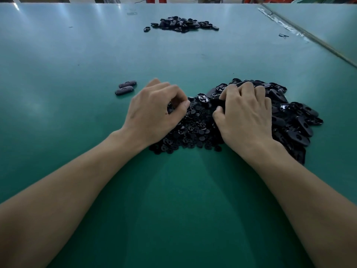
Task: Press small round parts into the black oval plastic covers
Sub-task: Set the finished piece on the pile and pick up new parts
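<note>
Here, left grip [154, 111] curls over round parts [193, 128], hold unclear; right grip [245, 113] clasps oval cover [215, 101].

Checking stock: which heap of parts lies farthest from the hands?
The far heap near the table's back edge; the round parts and covers lie at the left hand and right hand.

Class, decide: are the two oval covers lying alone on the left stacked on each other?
No, the two oval covers lie side by side on the table.

glossy black plastic oval covers [297, 120], smooth, faintly sheened green table [77, 55]
</note>
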A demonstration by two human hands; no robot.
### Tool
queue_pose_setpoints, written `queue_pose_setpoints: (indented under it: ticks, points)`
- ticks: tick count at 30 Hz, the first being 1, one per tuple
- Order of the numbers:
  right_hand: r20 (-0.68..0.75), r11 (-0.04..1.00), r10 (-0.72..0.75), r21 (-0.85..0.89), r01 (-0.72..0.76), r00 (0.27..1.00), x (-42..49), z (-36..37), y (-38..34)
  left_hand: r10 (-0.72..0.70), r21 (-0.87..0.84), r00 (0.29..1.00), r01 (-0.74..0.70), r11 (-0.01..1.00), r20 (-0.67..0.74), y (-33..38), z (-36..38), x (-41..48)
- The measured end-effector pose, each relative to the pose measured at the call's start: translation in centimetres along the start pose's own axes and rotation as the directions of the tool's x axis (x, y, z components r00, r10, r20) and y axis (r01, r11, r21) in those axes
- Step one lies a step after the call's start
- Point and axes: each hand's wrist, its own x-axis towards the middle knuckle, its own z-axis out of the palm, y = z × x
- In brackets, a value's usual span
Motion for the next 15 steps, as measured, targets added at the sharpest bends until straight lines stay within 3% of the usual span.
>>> queue_pose_setpoints:
  ticks: [8,15]
  points:
    - [-0.040,1.000,-0.012,-0.014,0.011,0.999,-0.23,-0.11,0.03,-0.035,-0.035,0.999,0.036,0.999,0.019,-0.13,-0.05,0.07]
    - [-0.062,0.992,-0.083,0.091,0.088,0.995,-0.06,-0.72,0.59,-0.051,-0.042,0.998,0.052,0.998,0.040,-0.06,-0.18,0.06]
